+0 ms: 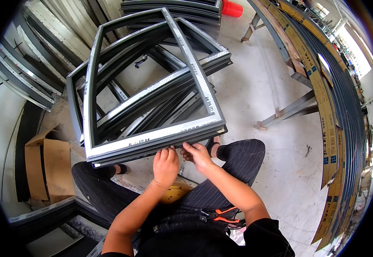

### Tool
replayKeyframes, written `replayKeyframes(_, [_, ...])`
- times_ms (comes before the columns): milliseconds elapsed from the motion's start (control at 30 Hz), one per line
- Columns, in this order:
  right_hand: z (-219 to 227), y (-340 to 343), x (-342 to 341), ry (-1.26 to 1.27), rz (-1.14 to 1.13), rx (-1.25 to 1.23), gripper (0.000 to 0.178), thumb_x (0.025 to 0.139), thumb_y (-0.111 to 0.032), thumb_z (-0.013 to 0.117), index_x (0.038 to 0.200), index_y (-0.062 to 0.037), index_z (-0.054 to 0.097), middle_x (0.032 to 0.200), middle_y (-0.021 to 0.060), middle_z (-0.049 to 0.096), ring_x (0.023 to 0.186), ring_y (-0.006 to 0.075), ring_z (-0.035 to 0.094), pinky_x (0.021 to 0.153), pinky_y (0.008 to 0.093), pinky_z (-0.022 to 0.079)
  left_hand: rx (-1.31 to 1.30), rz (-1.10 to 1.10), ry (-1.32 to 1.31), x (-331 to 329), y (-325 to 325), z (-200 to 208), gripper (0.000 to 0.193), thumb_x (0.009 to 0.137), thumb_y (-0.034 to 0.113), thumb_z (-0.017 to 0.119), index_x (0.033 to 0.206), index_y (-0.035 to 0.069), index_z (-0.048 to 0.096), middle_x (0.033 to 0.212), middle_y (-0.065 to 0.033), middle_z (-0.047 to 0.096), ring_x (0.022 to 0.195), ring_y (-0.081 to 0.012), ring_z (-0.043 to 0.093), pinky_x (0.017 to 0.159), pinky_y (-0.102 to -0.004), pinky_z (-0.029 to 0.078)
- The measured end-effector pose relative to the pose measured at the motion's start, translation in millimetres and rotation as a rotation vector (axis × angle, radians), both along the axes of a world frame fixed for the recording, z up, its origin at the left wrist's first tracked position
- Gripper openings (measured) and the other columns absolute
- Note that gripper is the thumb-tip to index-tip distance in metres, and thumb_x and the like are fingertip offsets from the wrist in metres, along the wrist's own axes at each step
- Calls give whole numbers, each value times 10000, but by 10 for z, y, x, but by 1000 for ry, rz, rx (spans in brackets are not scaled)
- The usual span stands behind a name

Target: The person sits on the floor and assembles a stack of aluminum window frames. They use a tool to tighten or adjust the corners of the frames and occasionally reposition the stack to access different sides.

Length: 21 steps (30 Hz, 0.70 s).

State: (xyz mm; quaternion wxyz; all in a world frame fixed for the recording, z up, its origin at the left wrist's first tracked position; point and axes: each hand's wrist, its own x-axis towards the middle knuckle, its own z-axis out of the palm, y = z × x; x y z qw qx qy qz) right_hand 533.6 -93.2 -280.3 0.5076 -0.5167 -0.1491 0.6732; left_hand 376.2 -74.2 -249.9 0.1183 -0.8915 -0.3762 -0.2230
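Note:
A dark grey window frame (195, 127) with white protective film lies on top of a stack, its near edge toward me. At that edge my left hand (166, 166) is closed, fingers bent and pressed together against the profile. Just to its right my right hand (197, 156) is closed too, thumb up at the edge and fingers curled below. Whatever the fingertips pinch is too small or hidden to make out. Beneath the top frame, more window frames (148, 92) lie crosswise at differing angles. Orange-handled pliers (227, 215) rest at my waist.
I sit on a yellow stool (176, 191), knees either side. An open cardboard box (58, 167) stands left, near leaning profiles (23, 77). Another frame (45, 213) lies lower left. A red bucket (232, 8) is at the back. Long wrapped profiles (323, 98) lie on a right-hand rack.

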Motion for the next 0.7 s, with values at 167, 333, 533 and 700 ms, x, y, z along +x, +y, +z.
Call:
replayKeyframes(167, [-11, 18, -124, 11, -10, 25, 263, 879, -298, 687, 889, -41, 627, 770, 28, 627, 659, 105, 559, 599, 229, 447, 2, -9, -54, -72, -15, -17, 371, 787, 135, 550, 1114, -23, 627, 1013, -86, 580, 928, -219, 553, 845, -356, 465])
replayKeyframes(333, [45, 18, -240, -11, -115, 36, 251, 873, -284, 698, 840, -46, 624, 728, 22, 621, 608, 86, 532, 558, 227, 417, -38, 14, -55, -124, -44, -62, 397, 797, 149, 534, 1169, 43, 622, 1086, -67, 571, 957, -201, 543, 873, -363, 453])
replayKeyframes(533, [84, 32, -274, -8, -173, -22, 246, 866, -276, 700, 812, -62, 591, 708, 28, 600, 572, 98, 517, 522, 221, 405, -47, -11, -5, -190, -16, 14, 420, 784, 141, 558, 1191, 55, 616, 1118, -47, 577, 974, -202, 547, 886, -364, 446])
replayKeyframes(700, [68, 35, -277, -16, -166, -20, 254, 860, -284, 705, 803, -66, 587, 702, 26, 597, 565, 91, 511, 511, 213, 397, -43, 22, -21, -196, -44, -21, 430, 787, 156, 549, 1204, 69, 609, 1124, -46, 578, 988, -194, 544, 902, -359, 435])
